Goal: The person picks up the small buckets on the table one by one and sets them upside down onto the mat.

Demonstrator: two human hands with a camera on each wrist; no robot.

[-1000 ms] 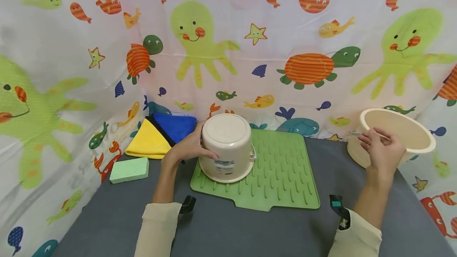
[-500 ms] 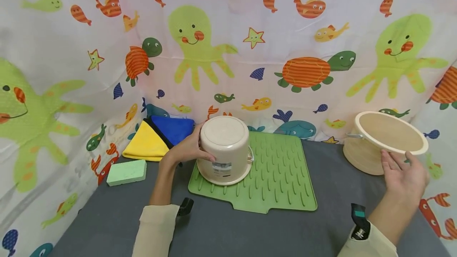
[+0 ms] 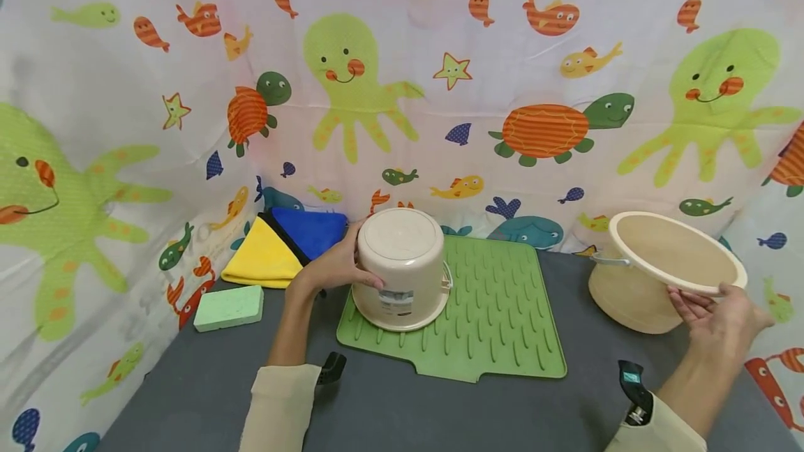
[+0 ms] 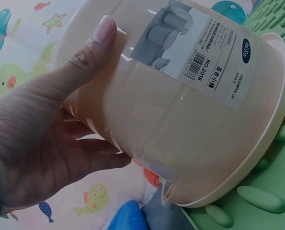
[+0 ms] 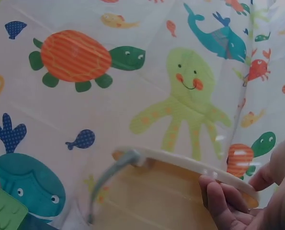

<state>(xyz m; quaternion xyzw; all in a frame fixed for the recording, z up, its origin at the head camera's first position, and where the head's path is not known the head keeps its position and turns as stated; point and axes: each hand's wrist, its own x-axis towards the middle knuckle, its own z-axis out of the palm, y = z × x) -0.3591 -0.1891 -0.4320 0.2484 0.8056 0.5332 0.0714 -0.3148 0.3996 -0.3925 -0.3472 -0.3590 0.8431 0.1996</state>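
A small beige bucket [image 3: 402, 257] stands upside down on the left part of a green drying mat [image 3: 502, 312]. My left hand [image 3: 336, 264] holds it from the left, thumb across the front and fingers behind. Its printed label [image 4: 195, 57] faces the left wrist camera. At the right, a larger beige bucket [image 3: 641, 298] is tilted toward me, mouth up, with a grey handle [image 5: 111, 172] hanging at its left side. My right hand [image 3: 722, 319] grips its near rim, fingers under the lip and thumb at the edge.
A green sponge [image 3: 229, 307] lies at the left on the grey table [image 3: 440, 413]. Behind it are a folded yellow cloth [image 3: 260, 257] and a blue cloth [image 3: 310, 229]. A patterned curtain [image 3: 402, 89] closes off the back and sides.
My right hand has moved from the handle area to the near rim of the larger bucket, which has come nearer and tilted. My left hand and the small bucket stay put.
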